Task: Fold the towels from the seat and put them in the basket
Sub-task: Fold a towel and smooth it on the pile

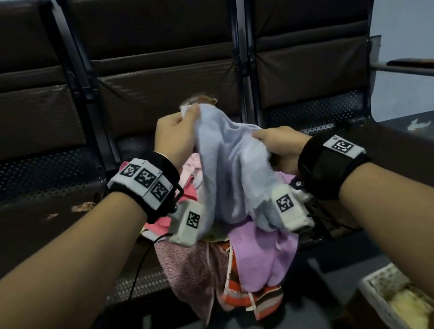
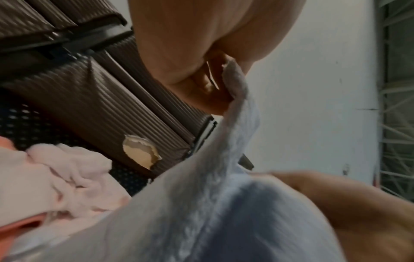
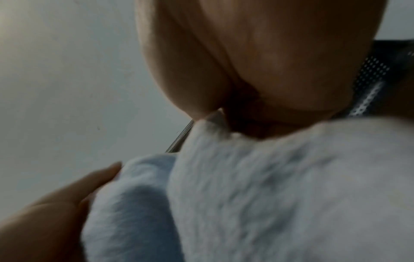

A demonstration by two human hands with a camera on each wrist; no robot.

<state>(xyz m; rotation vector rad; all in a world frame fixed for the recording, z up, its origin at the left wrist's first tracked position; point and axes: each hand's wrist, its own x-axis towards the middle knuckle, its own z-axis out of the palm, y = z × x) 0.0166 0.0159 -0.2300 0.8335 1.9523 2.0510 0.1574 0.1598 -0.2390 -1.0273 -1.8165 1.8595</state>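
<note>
Head view shows both hands raised over the middle seat point(image 1: 132, 283) of a dark three-seat bench, holding one pale blue towel point(image 1: 227, 168) between them. The left hand point(image 1: 176, 139) has its fingers curled and pinches an upper corner of the blue towel, lifted toward the backrest point(image 1: 165, 60). The right hand point(image 1: 277, 147) sits lower and nearer the right edge of the seat, fingers curled into the cloth along its other side. The towel hangs in a loose fold between them, its lower end drooping onto the pile below.

That pile of towels point(image 1: 224, 261) lies on the middle seat and spills over its front edge: a lilac towel point(image 1: 265, 258) on top, a mottled pink one point(image 1: 186, 274) at the left, an orange-striped one point(image 1: 245, 297) hanging lowest, and pale pink cloth point(image 1: 189, 173) behind the left wrist.

Left wrist view shows the left thumb and fingers point(image 2: 201, 85) closed on the towel corner, with a torn patch point(image 2: 141, 154) in the brown backrest padding behind. Right wrist view is blurred, but the right hand's fingers point(image 3: 224, 70) are closed into the blue pile.

A light woven basket point(image 1: 378, 289) stands on the floor at the lower right, well apart from the hands.
</note>
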